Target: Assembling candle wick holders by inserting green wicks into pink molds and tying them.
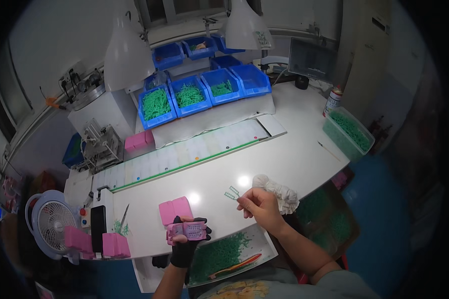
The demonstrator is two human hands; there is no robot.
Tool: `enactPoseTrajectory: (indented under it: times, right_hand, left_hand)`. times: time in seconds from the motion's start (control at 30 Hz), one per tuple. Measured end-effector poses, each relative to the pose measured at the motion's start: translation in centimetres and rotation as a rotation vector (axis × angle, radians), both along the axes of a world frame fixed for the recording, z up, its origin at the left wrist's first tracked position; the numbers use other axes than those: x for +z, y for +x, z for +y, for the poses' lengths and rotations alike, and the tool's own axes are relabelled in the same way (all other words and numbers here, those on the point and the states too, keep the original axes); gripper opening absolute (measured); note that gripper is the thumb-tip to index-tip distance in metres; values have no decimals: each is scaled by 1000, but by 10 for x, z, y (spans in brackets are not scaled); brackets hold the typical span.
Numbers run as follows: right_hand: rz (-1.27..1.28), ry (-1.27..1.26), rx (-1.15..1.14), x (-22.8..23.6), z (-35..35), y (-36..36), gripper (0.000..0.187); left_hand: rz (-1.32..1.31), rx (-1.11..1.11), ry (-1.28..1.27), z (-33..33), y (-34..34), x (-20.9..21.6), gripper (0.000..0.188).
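At the white workbench point(294, 144), pink blocks point(78, 240) partly hide a fan point(50, 222) at far left. A black-gloved left hand point(184, 251) grips an open pink mold point(194, 230), its cavities too small to read, beside a drawer point(144, 276) of green pieces, cut off by a shirt point(284, 281). The right hand point(259, 205), fingers curled, pinches a pronged green piece point(232, 193) above the benchtop, partly covering a white cloth point(282, 192); a translucent tub point(340, 142) sits at right.
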State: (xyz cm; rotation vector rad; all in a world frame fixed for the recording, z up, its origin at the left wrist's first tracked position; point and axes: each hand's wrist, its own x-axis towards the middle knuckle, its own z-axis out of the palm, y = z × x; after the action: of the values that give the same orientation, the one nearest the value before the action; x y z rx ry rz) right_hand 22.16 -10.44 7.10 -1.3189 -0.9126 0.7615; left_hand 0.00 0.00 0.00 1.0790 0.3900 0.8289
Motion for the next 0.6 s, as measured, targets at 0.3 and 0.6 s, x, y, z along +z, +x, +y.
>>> enactPoseTrajectory:
  times: [0.3, 0.6]
  right_hand:
    - [-364, 289, -381, 62, 96, 80, 5]
    - [-681, 40, -653, 112, 245, 173, 22]
  left_hand:
    - [-83, -63, -115, 8, 35, 0, 91]
    - [-107, -103, -167, 11, 36, -5, 97]
